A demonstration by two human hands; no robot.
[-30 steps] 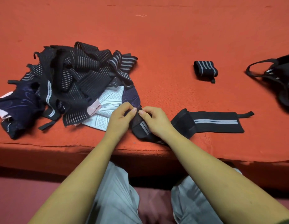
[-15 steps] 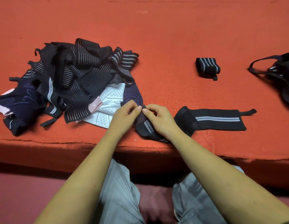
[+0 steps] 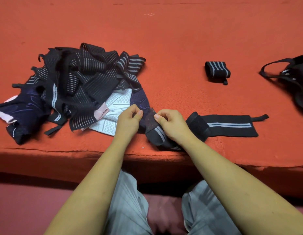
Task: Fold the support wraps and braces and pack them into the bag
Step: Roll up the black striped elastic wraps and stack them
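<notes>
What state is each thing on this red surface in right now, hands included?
Long wrap, far end flat, middle bunched, near end raised.
Right hand, pinching the long wrap's near end.
Left hand, curled beside that end, contact unclear.
Rolled wrap, rolled up, lying apart.
Pile, unfolded, tangled.
Bag, slumped at the right edge, partly out of frame.

1. The bag (image 3: pixel 298 77) is cut off by the right edge; only part shows.
2. The right hand (image 3: pixel 172 124) hides the folded middle of the wrap (image 3: pixel 230 124).
3. Whether the left hand (image 3: pixel 128 119) grips the wrap cannot be told.
4. Lower pieces of the pile (image 3: pixel 79 82) lie buried.
</notes>
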